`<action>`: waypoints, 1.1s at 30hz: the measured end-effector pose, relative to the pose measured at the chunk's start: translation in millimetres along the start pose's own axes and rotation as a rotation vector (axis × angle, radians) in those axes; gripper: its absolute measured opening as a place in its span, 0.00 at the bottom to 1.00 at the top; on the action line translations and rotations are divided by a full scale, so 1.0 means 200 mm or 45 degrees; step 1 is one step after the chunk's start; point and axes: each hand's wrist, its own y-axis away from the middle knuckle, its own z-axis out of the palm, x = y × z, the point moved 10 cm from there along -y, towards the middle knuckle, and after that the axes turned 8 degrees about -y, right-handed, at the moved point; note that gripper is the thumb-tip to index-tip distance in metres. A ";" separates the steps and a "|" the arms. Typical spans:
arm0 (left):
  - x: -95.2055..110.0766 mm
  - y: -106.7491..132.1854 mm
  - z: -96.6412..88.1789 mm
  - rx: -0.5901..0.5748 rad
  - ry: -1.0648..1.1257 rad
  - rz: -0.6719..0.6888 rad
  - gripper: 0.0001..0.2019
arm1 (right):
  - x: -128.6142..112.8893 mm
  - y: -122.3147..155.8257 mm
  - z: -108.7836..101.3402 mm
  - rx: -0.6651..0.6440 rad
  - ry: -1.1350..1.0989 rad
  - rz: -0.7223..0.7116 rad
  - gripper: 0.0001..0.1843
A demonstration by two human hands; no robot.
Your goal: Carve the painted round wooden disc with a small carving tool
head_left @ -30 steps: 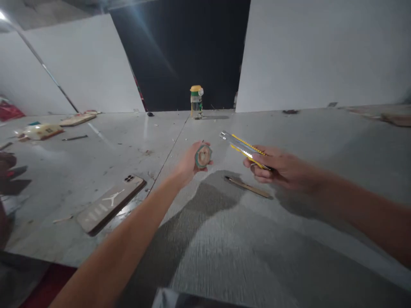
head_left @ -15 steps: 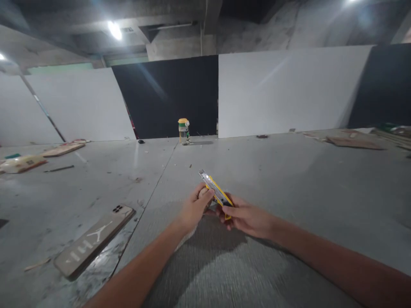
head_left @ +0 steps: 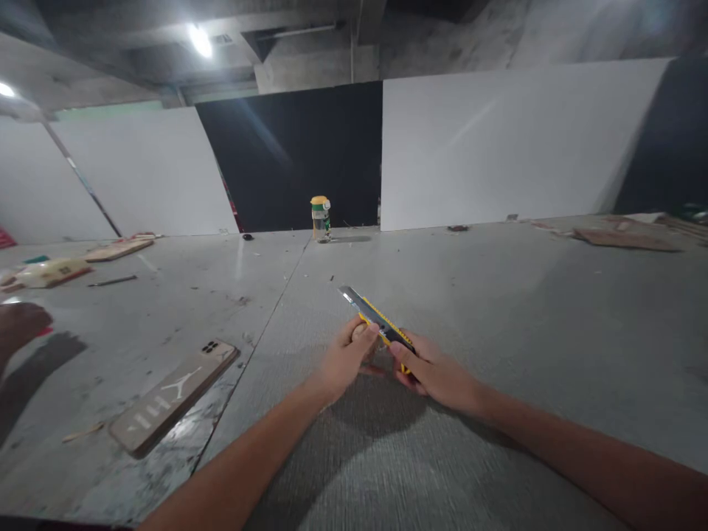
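My right hand (head_left: 428, 369) grips a yellow and silver utility knife (head_left: 369, 313), its metal tip pointing up and to the left. My left hand (head_left: 347, 358) is closed round a small round roll (head_left: 360, 331), mostly hidden by the fingers, and its thumb touches the knife's body. Both hands meet above the grey work surface (head_left: 498, 310) near its middle.
A phone in a brown case (head_left: 174, 394) lies face down at the left. A yellow-capped bottle (head_left: 320, 219) stands at the far edge. Boards and scraps (head_left: 52, 271) lie far left, cardboard (head_left: 622, 238) far right. Another person's hand (head_left: 19, 324) shows at the left edge.
My hands have come together: the roll, held up in plain sight a second ago, is now tucked in my left fingers against the knife. The view has tilted upward.
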 end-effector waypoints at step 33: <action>0.13 0.01 -0.06 -0.243 -0.616 0.247 0.29 | -0.13 0.16 -0.06 -0.020 0.951 -0.308 0.16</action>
